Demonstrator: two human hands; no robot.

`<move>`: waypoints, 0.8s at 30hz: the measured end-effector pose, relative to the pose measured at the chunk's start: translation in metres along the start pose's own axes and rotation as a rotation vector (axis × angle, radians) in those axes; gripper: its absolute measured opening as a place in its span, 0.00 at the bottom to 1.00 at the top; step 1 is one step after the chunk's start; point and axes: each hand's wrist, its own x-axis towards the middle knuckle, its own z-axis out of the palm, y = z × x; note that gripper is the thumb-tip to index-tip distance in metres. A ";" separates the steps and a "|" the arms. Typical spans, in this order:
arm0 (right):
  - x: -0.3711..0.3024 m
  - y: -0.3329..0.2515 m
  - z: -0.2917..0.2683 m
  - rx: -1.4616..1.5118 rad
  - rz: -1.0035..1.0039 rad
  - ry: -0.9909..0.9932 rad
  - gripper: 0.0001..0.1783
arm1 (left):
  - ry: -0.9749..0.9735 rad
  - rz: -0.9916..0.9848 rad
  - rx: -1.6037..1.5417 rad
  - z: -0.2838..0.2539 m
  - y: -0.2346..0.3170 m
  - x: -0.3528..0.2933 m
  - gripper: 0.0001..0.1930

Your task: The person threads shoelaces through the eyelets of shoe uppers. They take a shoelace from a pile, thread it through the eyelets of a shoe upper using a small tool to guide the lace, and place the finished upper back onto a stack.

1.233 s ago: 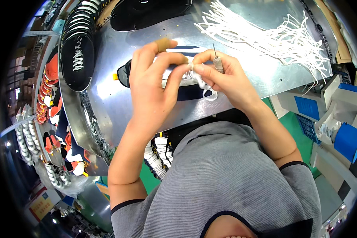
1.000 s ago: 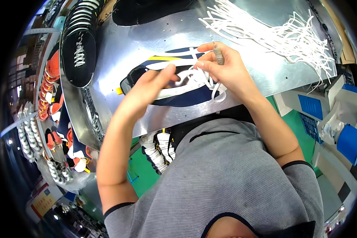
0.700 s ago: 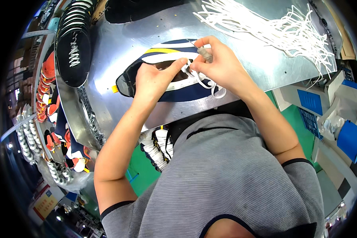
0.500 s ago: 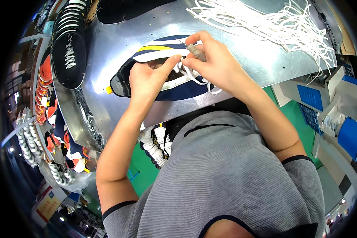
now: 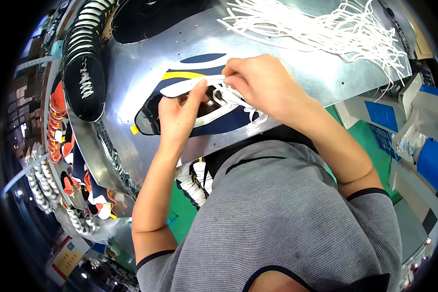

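near the middle of the frame we see a shoe upper (image 5: 226, 124) lying on a metal table (image 5: 124, 68), its yellow heel tab (image 5: 134, 130) at the left end. it is navy, with white stripes and a yellow one on its far side, and its opening is turned up toward us.

our left hand (image 5: 176, 117) is at the opening, left of centre: the thumb touches the far white strip (image 5: 181, 89), and the other fingers reach inside the shoe, partly hidden. we cannot tell whether thumb and fingers are clamped on that edge. our right hand (image 5: 265, 85) is just right of centre, its thumb and forefinger tips close to each other at the right end of the same strip; they cover what lies between them, so we cannot tell what, if anything, they pinch. below those fingertips a white lace (image 5: 227, 94) curls over the opening, with a loop hanging over the shoe's near side.

in the upper right we have a loose pile of white laces (image 5: 316, 31). at the top, left of centre, lies a large black piece (image 5: 153, 19), and in the upper left stands a curving black-and-white stack (image 5: 82, 46).
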 end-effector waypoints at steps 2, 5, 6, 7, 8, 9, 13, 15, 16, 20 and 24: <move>0.001 0.002 0.009 -0.164 -0.087 0.011 0.07 | -0.119 -0.127 -0.056 -0.007 -0.001 -0.005 0.13; 0.005 -0.007 0.015 -0.234 -0.123 -0.046 0.06 | -0.121 0.032 -0.066 0.005 0.004 -0.015 0.12; 0.007 -0.011 0.018 -0.243 -0.177 -0.051 0.06 | -0.122 0.084 -0.079 0.006 0.006 -0.017 0.12; 0.009 -0.012 0.026 -0.271 -0.236 0.038 0.07 | -0.114 0.109 -0.062 0.005 0.003 -0.016 0.12; 0.009 -0.010 0.026 -0.274 -0.235 0.032 0.07 | -0.107 0.134 -0.046 0.004 0.003 -0.015 0.12; 0.009 -0.009 0.023 -0.280 -0.208 -0.047 0.08 | -0.105 0.016 -0.100 0.003 0.006 -0.018 0.12; 0.017 -0.013 -0.021 -0.080 0.024 -0.132 0.10 | -0.162 -0.227 -0.352 -0.023 -0.007 -0.011 0.10; 0.016 0.004 -0.016 0.247 0.059 0.112 0.11 | -0.192 -0.223 -0.302 -0.024 -0.002 -0.011 0.09; 0.014 0.016 -0.002 0.498 0.093 0.104 0.12 | -0.242 -0.226 -0.253 -0.018 0.001 -0.010 0.09; 0.004 0.011 0.027 0.375 0.081 0.136 0.13 | -0.205 -0.236 -0.223 -0.005 0.009 -0.007 0.16; 0.010 0.012 0.034 0.154 -0.011 0.182 0.13 | -0.162 -0.247 -0.304 0.000 0.005 0.001 0.16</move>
